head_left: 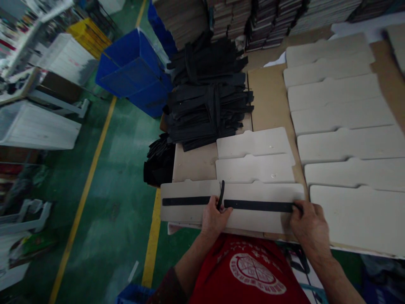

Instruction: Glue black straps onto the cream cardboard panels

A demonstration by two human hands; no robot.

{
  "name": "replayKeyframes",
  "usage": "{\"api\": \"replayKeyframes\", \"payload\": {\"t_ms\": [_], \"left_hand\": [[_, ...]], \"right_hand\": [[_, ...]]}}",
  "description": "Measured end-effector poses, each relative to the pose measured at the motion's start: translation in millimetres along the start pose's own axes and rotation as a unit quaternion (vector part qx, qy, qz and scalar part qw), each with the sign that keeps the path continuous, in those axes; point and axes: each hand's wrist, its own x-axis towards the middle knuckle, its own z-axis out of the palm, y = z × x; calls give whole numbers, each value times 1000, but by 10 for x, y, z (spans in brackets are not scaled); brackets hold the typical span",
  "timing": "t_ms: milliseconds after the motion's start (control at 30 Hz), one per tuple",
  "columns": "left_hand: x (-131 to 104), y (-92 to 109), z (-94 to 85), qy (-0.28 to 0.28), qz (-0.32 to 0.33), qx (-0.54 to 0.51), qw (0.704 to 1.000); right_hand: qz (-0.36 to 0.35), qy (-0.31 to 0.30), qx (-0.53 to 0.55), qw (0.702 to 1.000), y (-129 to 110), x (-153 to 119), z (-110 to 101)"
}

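Two grey-white boards lie side by side at the table's front edge, the left board (190,188) reaching past its corner. A black strip (259,205) runs along the right board (265,190); another black strip (186,201) lies along the left one. My left hand (215,217) is closed where the boards meet, its thumb at the left end of the right strip. From its fingers a short black strip end (222,192) sticks up. My right hand (308,223) pinches the right end of the right board's strip; its fingertips are partly hidden.
Bundles of black strips (209,109) lie at the table's back left. Overlapping boards (341,143) cover the right side, and smaller ones (253,143) lie just ahead. Stacked boards (230,17) stand behind. Blue bins (129,67) stand on the green floor at left.
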Motion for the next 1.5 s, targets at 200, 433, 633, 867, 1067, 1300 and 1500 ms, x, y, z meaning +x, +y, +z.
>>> {"api": "replayKeyframes", "payload": {"t_ms": [200,433,633,867,1067,1300,1500], "left_hand": [[47,30,25,19,8,85,996],[-30,81,92,-12,133,138,981],[-7,19,117,-36,192,138,971],[78,111,177,-8,165,156,974],[120,139,186,-20,132,190,973],[132,166,195,-32,127,223,966],[125,128,167,-17,167,229,959]], "right_hand": [[1,0,6,1000,-2,7,14],[0,-23,9,1000,-52,6,-1],[-16,-53,39,998,51,56,15],[0,-97,62,993,59,133,-38],[44,-132,53,989,-58,172,-75],[74,-151,91,982,-106,212,-22],[96,-142,164,971,47,372,-319]]}}
